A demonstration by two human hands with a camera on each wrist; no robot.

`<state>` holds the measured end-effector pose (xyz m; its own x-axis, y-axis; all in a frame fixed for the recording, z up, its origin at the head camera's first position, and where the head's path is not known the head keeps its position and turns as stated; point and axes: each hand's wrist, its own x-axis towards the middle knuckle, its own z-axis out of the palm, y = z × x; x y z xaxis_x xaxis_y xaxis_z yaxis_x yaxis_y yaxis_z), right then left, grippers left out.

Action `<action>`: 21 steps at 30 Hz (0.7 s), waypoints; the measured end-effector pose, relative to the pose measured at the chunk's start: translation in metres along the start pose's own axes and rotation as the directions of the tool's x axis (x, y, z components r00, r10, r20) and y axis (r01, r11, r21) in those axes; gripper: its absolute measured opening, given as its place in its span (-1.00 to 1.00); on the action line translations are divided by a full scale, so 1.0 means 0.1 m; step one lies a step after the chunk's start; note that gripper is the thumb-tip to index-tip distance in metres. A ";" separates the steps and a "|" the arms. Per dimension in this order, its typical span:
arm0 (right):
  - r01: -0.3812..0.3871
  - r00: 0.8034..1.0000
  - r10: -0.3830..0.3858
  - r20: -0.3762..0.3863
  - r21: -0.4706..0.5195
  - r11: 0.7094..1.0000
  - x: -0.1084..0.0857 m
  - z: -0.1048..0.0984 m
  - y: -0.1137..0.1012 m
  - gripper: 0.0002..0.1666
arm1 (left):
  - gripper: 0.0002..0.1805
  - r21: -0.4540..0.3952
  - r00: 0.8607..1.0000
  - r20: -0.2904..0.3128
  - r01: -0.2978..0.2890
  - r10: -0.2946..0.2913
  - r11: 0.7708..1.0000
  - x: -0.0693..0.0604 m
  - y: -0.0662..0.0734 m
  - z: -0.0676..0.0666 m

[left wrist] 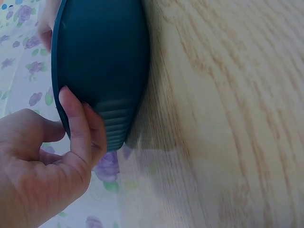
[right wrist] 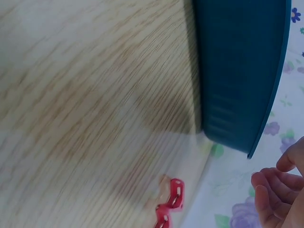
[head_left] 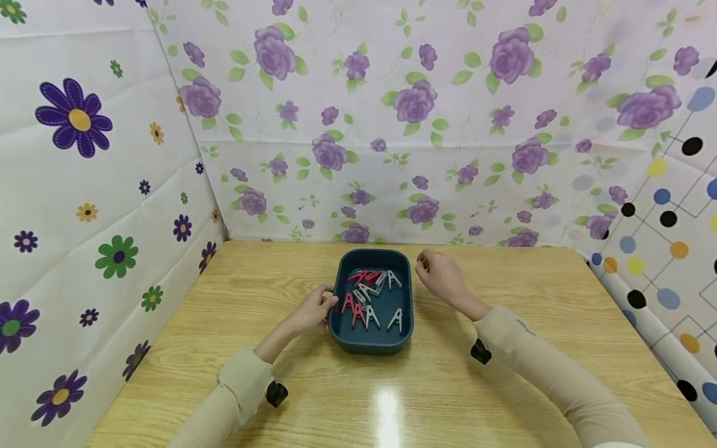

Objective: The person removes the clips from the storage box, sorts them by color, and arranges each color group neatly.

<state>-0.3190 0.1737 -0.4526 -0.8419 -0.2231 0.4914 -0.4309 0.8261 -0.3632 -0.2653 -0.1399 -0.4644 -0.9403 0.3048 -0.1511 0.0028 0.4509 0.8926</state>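
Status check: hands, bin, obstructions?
Left hand grips bin. Right hand apart from bin, no visible load. Clips inside, red clip outside; nothing blocking bin visible.

Tub (right wrist: pixel 237 66) cropped, small print unreadable.
Right wrist: tub runs off at 1 o'clock, right hand (right wrist: pixel 285 194) at 4, red clip (right wrist: pixel 176 194) at 6. Left wrist: wall hides tub contents; left hand (left wrist: pixel 52 178) cut at 8. Head: piled clips (head_left: pixel 366 290) overlap; sleeve (head_left: pixel 538 358) lettering, 4 o'clock, too small.

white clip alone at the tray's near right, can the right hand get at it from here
Probably yes: the right hand hangs just right of the tray, which is open on top, and nothing covers that white clip.
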 end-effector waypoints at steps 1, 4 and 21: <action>0.006 1.000 -0.006 0.002 0.004 1.000 0.00 0.01 -0.02 -0.87 | -0.59 0.001 1.000 -0.001 0.001 -0.001 1.000 0.00 0.00 0.00; 0.014 1.000 -0.014 0.016 0.005 1.000 -0.01 0.03 -0.05 -0.87 | -0.60 0.003 1.000 -0.003 0.008 -0.008 1.000 -0.01 0.01 0.00; 0.096 0.984 -0.090 0.156 -0.029 0.995 -0.03 0.04 -0.28 -0.88 | -0.59 -0.040 0.999 0.025 0.023 -0.022 0.999 0.00 0.00 0.01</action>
<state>-0.3061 0.1489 -0.4472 -0.8398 -0.3748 0.3928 -0.5003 0.8153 -0.2916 -0.2646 -0.1389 -0.4649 -0.9316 0.3154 -0.1809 -0.0322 0.4241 0.9050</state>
